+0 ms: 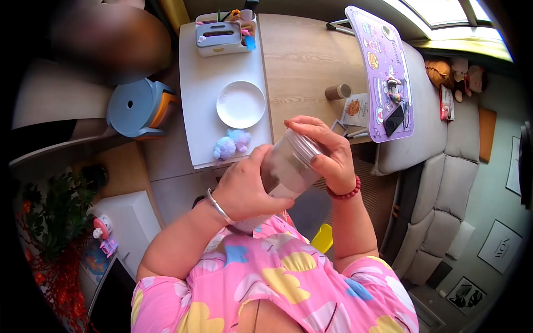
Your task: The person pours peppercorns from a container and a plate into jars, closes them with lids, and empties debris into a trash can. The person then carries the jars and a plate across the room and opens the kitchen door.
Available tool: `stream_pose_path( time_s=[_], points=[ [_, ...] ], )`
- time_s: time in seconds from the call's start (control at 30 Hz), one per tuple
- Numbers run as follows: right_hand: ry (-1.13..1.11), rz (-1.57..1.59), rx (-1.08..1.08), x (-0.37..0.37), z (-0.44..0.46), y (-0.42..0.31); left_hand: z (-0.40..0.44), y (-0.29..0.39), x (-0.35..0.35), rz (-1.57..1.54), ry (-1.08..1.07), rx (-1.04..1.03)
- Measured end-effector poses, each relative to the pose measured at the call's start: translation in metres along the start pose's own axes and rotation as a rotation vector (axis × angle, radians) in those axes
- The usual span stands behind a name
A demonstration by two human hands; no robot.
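A clear cylindrical jar [284,171] with a ribbed, translucent lid [304,146] is held tilted in front of my chest. My left hand [250,186], with a silver bangle at the wrist, is wrapped round the jar's body. Fingers of my right hand [328,152], above a red bead bracelet, are closed round the lid. What the jar holds is hard to make out. Beyond it, a white plate [241,104] and a fluffy blue and purple item [232,144] lie on the white tabletop [200,119].
A tissue box organizer [219,36] stands at the table's far end. On the wooden part are a brown cup [337,92] and a card [355,109]. The purple folding table [377,55] bears a phone [393,121]. A blue stool [130,107] is at the left, a grey sofa [444,194] at the right.
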State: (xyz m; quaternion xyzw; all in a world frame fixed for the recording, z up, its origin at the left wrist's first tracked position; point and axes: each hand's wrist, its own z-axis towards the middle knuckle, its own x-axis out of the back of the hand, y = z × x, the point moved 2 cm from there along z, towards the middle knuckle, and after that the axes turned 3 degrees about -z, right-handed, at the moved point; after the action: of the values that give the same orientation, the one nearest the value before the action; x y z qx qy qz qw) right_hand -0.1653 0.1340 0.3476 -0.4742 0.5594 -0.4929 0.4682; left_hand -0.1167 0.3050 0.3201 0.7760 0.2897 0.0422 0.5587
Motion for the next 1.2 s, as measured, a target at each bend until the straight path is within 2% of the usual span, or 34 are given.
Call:
stream_pose_path(
  time_s=[0.07,0.13,0.2,0.23,0.3,0.33,0.4,0.43,0.47,0.5,0.57,0.7,0.77,0.8,0.83,0.9,0.97,1.03,1.07,1.1,1.17,1.2],
  points=[
    [0.055,-0.059,-0.013,-0.004,-0.001,0.002,0.0,0.009,-0.002,0.423,0.187,-0.007],
    [0.112,-0.116,-0.028,-0.007,0.0,0.003,0.002,0.008,-0.005,0.478,0.254,-0.035],
    [0.122,-0.314,-0.065,-0.01,0.002,0.001,0.003,0.004,-0.005,0.534,0.319,-0.064],
    [0.126,-0.313,-0.064,-0.009,0.001,-0.003,0.003,0.0,-0.001,0.485,0.289,-0.068],
    [-0.043,-0.03,-0.128,-0.006,-0.003,-0.009,0.002,-0.01,0.008,0.441,0.254,-0.07],
    [-0.112,0.143,-0.165,-0.004,-0.007,-0.01,0.002,-0.016,0.012,0.187,0.151,-0.11],
    [-0.164,0.06,-0.139,0.003,-0.011,-0.013,-0.001,-0.026,0.019,-0.213,-0.068,-0.114],
    [-0.225,-0.02,-0.115,0.005,-0.011,-0.014,-0.001,-0.028,0.019,-0.212,-0.068,-0.113],
    [-0.249,-0.043,-0.114,0.008,-0.011,-0.007,-0.002,-0.029,0.015,-0.362,-0.215,-0.065],
    [-0.358,-0.127,0.024,0.007,-0.005,-0.003,-0.003,-0.029,0.012,-0.511,-0.362,-0.015],
    [-0.329,-0.11,0.137,-0.009,-0.006,-0.004,-0.005,-0.034,0.01,-0.54,-0.423,0.039],
    [-0.258,-0.173,0.094,-0.016,-0.01,0.007,-0.006,-0.035,0.005,-0.471,-0.341,0.033],
    [-0.063,-0.346,0.02,-0.019,-0.014,0.016,-0.004,-0.039,0.007,-0.158,-0.017,-0.026],
    [0.064,-0.436,-0.04,-0.024,-0.015,0.024,-0.005,-0.043,0.01,0.268,0.12,-0.115],
    [0.196,-0.524,-0.104,-0.028,-0.017,0.032,-0.001,-0.049,0.006,0.272,0.105,-0.12],
    [0.252,-0.58,-0.088,-0.035,-0.018,0.045,0.005,-0.054,0.002,0.779,0.476,-0.339],
    [0.307,-0.627,-0.069,-0.034,-0.019,0.044,0.009,-0.056,0.006,0.815,0.501,-0.398],
    [0.095,-0.608,-0.008,-0.031,-0.023,0.029,0.008,-0.058,0.011,0.417,0.417,-0.216],
    [0.037,-0.55,-0.002,-0.023,-0.022,0.02,0.007,-0.064,0.017,0.302,0.345,-0.25],
    [0.049,-0.554,-0.003,-0.013,-0.02,0.016,0.006,-0.056,0.022,0.076,0.221,-0.137],
    [-0.136,-0.387,-0.116,0.002,-0.013,0.016,0.005,-0.073,0.033,-0.163,-0.058,-0.014],
    [-0.159,-0.366,-0.031,0.005,-0.009,0.021,0.007,-0.06,0.024,-0.341,-0.177,0.065]
  ],
)
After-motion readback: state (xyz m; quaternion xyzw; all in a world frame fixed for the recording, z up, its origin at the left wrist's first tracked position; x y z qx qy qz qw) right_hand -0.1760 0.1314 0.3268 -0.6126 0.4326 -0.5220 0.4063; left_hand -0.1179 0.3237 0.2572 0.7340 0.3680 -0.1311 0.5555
